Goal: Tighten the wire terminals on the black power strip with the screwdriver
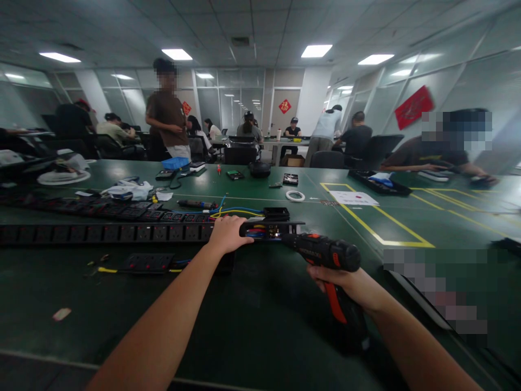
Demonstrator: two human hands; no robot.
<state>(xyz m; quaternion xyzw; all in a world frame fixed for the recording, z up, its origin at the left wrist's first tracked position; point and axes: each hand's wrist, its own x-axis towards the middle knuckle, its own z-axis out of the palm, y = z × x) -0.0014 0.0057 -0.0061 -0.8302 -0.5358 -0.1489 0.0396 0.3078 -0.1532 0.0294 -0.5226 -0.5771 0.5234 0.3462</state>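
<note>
My right hand is wrapped round the grip of a black and orange cordless drill. The drill points left, its tip at the opened end of a long black power strip. Coloured wires show inside that end. My left hand is closed over the strip just left of the opening, thumb toward the wires. Whether the drill tip touches a screw is too small to tell. Below the strip lies a short black socket module with yellow and blue leads.
More power strips lie behind on the green table. Further back are a dark pen-shaped tool, a white tape ring, a blue bin and a paper sheet. A co-worker leans over the table at right.
</note>
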